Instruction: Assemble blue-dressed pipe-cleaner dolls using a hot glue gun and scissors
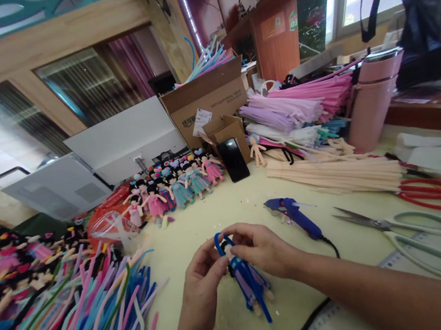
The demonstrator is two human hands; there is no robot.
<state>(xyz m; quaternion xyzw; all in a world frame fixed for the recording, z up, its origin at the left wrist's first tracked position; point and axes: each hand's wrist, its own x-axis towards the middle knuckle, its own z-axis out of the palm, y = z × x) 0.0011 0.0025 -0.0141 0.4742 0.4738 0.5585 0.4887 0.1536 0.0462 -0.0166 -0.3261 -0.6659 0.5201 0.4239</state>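
Observation:
Low in the middle of the head view, a small pipe-cleaner doll (247, 282) in a blue and purple dress is between my two hands. A blue pipe cleaner (266, 310) loops over its head and hangs down along its front. My left hand (206, 274) pinches the loop and the doll from the left. My right hand (260, 246) has its fingers closed on the blue pipe cleaner at the doll's head. My fingers partly hide the head. Right of my hands lies a blue glue gun (302, 219), and further right are scissors with pale green handles (427, 248).
Loose coloured pipe cleaners (90, 324) cover the left side. Finished dolls (181, 186) stand at the back, beside a phone (233, 160) and a cardboard box (209, 99). At right are beige pipe cleaners (337, 175), red-handled scissors (430, 193) and a pink bottle (377, 100). A ruler (316, 321) lies in front.

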